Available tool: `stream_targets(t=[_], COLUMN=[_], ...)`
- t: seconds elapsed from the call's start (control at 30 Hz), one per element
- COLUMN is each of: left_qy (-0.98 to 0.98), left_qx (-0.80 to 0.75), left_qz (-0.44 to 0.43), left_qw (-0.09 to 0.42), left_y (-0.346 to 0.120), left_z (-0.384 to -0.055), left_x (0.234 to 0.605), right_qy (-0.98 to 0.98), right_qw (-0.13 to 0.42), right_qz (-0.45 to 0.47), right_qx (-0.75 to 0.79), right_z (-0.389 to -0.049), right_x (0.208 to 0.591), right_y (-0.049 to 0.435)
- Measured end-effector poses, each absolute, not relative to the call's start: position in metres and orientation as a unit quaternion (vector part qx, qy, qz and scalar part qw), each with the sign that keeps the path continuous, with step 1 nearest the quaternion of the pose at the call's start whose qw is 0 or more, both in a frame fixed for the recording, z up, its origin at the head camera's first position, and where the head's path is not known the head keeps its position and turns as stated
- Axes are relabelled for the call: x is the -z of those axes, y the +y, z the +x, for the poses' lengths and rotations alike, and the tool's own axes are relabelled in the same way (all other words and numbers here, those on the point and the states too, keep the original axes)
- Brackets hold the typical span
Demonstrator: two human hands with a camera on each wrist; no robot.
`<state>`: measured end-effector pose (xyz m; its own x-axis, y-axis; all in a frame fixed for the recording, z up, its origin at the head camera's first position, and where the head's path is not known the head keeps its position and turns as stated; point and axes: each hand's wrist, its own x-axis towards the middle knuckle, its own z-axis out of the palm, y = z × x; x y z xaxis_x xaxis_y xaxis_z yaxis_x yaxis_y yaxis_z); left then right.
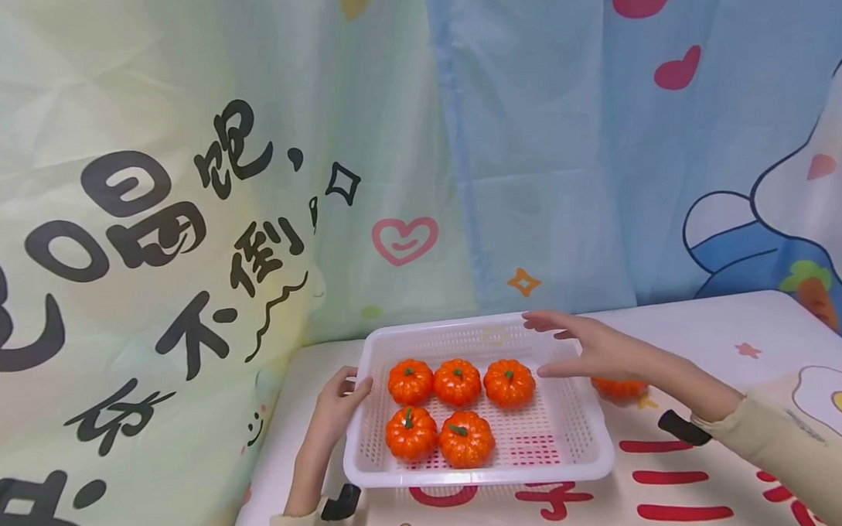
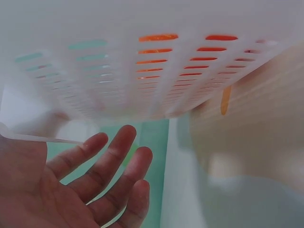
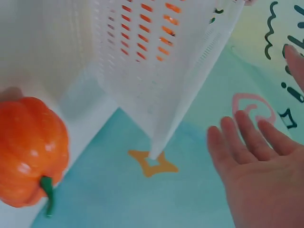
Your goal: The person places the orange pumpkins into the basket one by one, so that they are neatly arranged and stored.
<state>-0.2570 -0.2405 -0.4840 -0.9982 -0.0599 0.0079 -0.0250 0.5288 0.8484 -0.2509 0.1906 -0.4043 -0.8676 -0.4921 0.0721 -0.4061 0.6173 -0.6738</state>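
Note:
A white plastic basket [image 1: 480,476] with slotted walls holds several small orange pumpkins [image 1: 467,439] with green stems, grouped toward its left side. My left hand [image 1: 339,409] holds the basket's left rim; in the left wrist view its thumb shows faintly through the wall, while the fingers [image 2: 111,166] extend outside. My right hand [image 1: 584,346] hovers over the basket's right end, fingers spread and nothing in them. One more pumpkin [image 1: 616,389] lies outside the basket on the right, partly hidden by the right forearm; the right wrist view shows this pumpkin [image 3: 31,152] up close.
The table has a printed cover [image 1: 716,326] with red strokes and a fried egg drawing. Behind and to the left hang printed curtains [image 1: 542,135], close to the table's edges. Each wrist carries a black strap piece [image 1: 684,428].

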Motion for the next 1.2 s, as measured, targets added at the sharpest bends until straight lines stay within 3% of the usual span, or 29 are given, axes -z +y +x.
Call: stream_targets(t=[0.27, 0.77, 1.2], left_qy=[-0.874, -0.875, -0.877], left_qx=[0.486, 0.483, 0.479], left_qz=[0.021, 0.024, 0.026], left_qw=[0.021, 0.017, 0.018], left_y=[-0.241, -0.240, -0.239], left_z=[-0.256, -0.255, -0.254], left_x=[0.484, 0.482, 0.481], right_qy=[0.882, 0.875, 0.897], right_qw=[0.007, -0.043, -0.049], right_qz=[-0.241, -0.219, -0.165], right_qx=[0.406, 0.429, 0.408], right_z=[-0.243, -0.230, -0.229], right_x=[0.415, 0.433, 0.470], right_y=[0.207, 0.252, 0.303])
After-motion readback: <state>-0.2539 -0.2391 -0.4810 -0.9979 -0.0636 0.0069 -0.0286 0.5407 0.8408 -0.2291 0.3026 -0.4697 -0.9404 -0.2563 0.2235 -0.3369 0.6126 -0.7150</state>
